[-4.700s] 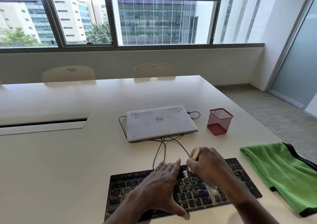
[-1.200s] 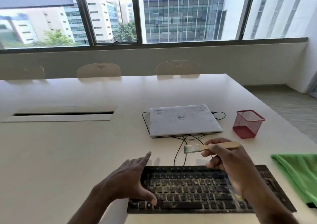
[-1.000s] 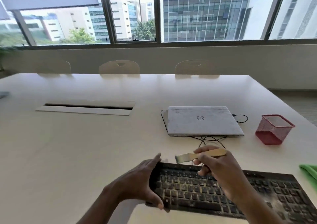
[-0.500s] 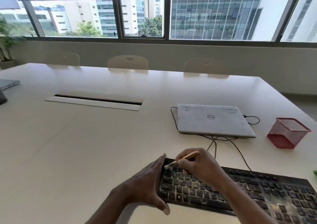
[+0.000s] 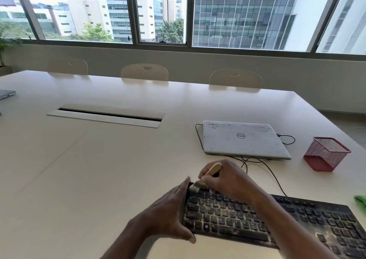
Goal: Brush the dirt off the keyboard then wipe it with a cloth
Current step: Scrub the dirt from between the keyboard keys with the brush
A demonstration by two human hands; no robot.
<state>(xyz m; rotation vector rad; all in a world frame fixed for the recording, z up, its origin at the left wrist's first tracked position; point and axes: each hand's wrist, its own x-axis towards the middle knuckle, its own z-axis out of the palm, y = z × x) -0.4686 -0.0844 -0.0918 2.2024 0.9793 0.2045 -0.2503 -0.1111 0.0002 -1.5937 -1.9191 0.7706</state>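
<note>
While it lies along the near edge of a pale table (image 5: 99,179), a black keyboard (image 5: 257,217) speckled with pale dirt is steadied by the left hand (image 5: 168,213), its straight fingers pressed flat against the left end and its thumb on the front edge. At the far left corner, the right hand (image 5: 227,181) pinches a small wooden-handled brush (image 5: 213,169), bristles down on the top keys. A scrap of green cloth (image 5: 361,202) shows at the right (mostly cut off). Farther back lie a closed white laptop (image 5: 243,139) and a red mesh pot (image 5: 324,153). Pale chairs (image 5: 144,72) and wide windows (image 5: 247,21) stand beyond.
</note>
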